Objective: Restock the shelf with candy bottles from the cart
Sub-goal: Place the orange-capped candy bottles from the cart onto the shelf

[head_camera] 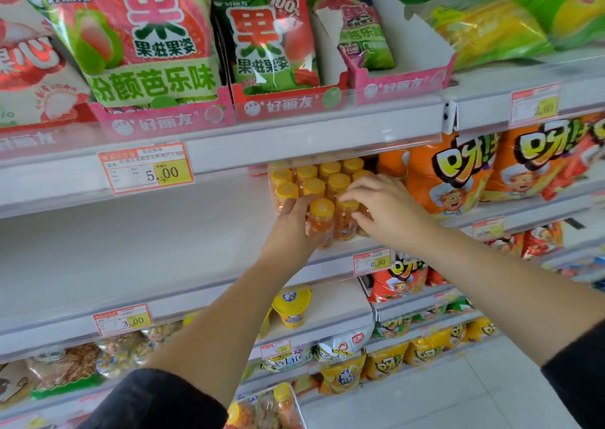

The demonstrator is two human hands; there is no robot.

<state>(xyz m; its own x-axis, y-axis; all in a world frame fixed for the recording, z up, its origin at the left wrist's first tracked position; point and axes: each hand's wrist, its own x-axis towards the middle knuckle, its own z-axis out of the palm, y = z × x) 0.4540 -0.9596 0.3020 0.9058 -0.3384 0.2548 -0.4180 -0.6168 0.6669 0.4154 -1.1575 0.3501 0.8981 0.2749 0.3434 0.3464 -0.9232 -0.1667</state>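
Note:
Several small candy bottles [322, 180] with yellow caps and orange contents stand in rows on the white middle shelf [137, 242]. My left hand [296, 224] grips the front bottle [322, 222] from its left side. My right hand [386, 207] lies over the front right bottles, its fingers curled onto one yellow cap [347, 203]. At the bottom edge of the view, more yellow-capped bottles [281, 405] lie in clear wrap, partly hidden by my left sleeve.
Orange snack bags [455, 173] press against the bottles on the right. Pink display boxes of fruit-candy bags [163, 52] fill the shelf above. A yellow cup [292, 306] and packed snacks sit on lower shelves. White floor [458, 392] lies at lower right.

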